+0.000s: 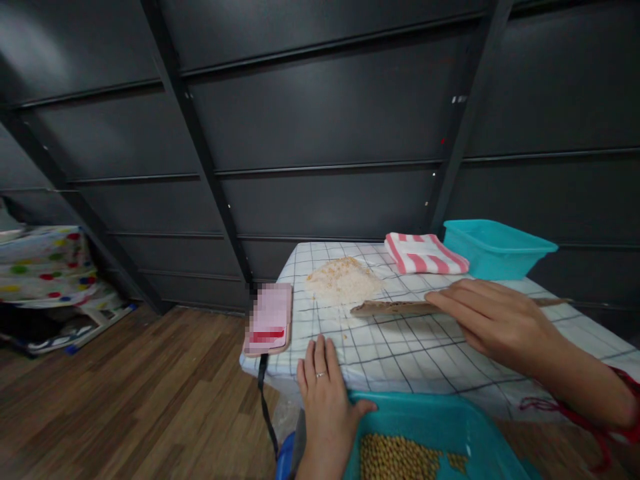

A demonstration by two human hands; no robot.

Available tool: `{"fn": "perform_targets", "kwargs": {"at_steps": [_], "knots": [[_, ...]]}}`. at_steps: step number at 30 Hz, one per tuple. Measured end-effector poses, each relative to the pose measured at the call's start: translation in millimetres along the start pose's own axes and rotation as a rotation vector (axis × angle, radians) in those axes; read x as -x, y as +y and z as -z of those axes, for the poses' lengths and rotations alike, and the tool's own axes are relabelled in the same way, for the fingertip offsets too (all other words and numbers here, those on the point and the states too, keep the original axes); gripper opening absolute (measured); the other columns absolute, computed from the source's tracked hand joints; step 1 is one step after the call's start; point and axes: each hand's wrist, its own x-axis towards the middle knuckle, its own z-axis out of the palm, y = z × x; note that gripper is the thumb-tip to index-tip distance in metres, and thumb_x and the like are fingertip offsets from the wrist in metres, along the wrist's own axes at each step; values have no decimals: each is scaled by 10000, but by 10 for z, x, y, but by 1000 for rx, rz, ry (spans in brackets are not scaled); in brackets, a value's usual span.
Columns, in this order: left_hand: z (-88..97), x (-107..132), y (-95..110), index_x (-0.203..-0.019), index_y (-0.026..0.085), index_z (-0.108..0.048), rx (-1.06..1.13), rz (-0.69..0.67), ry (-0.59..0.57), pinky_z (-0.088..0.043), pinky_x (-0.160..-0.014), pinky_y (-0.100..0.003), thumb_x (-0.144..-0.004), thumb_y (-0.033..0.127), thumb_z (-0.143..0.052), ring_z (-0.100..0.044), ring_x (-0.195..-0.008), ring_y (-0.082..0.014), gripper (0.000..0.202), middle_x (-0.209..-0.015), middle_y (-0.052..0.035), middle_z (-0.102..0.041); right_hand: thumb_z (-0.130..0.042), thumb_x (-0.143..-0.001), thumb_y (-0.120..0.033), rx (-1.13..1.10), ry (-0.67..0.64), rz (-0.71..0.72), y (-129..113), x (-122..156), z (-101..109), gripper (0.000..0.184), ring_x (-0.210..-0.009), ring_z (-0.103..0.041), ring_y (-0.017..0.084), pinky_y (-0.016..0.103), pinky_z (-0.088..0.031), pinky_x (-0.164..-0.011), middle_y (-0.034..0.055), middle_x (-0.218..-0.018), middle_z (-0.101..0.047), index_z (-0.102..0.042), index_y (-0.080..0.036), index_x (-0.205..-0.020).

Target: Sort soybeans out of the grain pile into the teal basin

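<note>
My right hand (500, 323) grips a long, flat strip of brown cardboard (393, 308) just above the checked tablecloth. Beyond the strip's left end lies a pile of white grains with yellowish bits (345, 280). My left hand (323, 407), with a ring on one finger, has its fingers stretched out over the table's front edge. Its thumb touches the rim of a teal basin (425, 403) in front of the table. Inside that basin are many small greenish-tan beans (397, 457); its near part is cut off by the frame.
A pink-and-white striped towel (425, 253) lies folded at the back, beside a turquoise tub (500, 250). On the left table edge rests a pink phone-like item (270, 319), with a black strap (265, 400) hanging below. A dark panelled wall (320, 120) stands behind.
</note>
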Motion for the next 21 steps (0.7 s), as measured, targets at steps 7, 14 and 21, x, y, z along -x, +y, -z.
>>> {"fn": "perform_targets", "kwargs": {"at_steps": [7, 14, 21], "knots": [[13, -6, -2, -1233, 89, -252, 0, -2, 3, -269, -935, -554, -412, 392, -741, -300, -1170, -344, 1003, -1248, -191, -403, -313, -770, -8, -142, -21, 51, -154, -123, 44, 288, -641, -516, 133, 266, -406, -552, 52, -685, -587, -565, -127, -845], [31, -1, -2, -1237, 89, -250, 5, 6, -11, -271, -936, -544, -415, 390, -739, -303, -1173, -339, 1003, -1251, -188, -404, -320, -801, -42, -293, -127, 43, -63, 59, 144, 259, -636, -508, 112, 243, -407, -546, 22, -712, -572, -531, -181, -860], [43, -21, 6, -1225, 67, -271, -15, 7, -22, -276, -933, -535, -408, 389, -739, -302, -1171, -340, 996, -1250, -193, -408, -327, -779, -33, -439, -118, -22, 117, 254, 347, 338, -715, -551, 94, 202, -457, -614, -17, -762, -601, -511, -245, -968]]}}
